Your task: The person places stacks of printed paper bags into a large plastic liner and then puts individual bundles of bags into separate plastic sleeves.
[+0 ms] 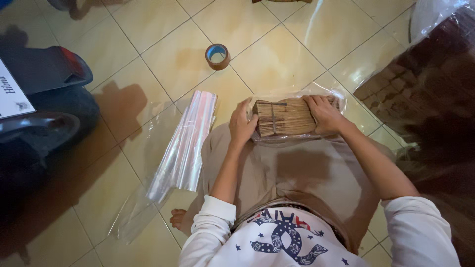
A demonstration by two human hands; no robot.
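Clamped between the left hand (242, 124) and right hand (324, 112), the bundle of brown sheets (284, 117) is judged partly bagged in the clear plastic bag (324, 89), unsealed, with the tape roll (217, 56) untouched beyond the bundle.

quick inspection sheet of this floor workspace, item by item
surface: beige tiled floor, glossy, person sits on it
job's things: bundle of brown flat pieces on the lap, partly inside a clear plastic bag
clutter: stack of clear plastic bags at the left; roll of brown tape ahead
grippers: left hand grips the bundle's left end; right hand presses its top right
cables: nothing seen
surroundings: motorbike rear wheel at left; large bagged brown stacks at right
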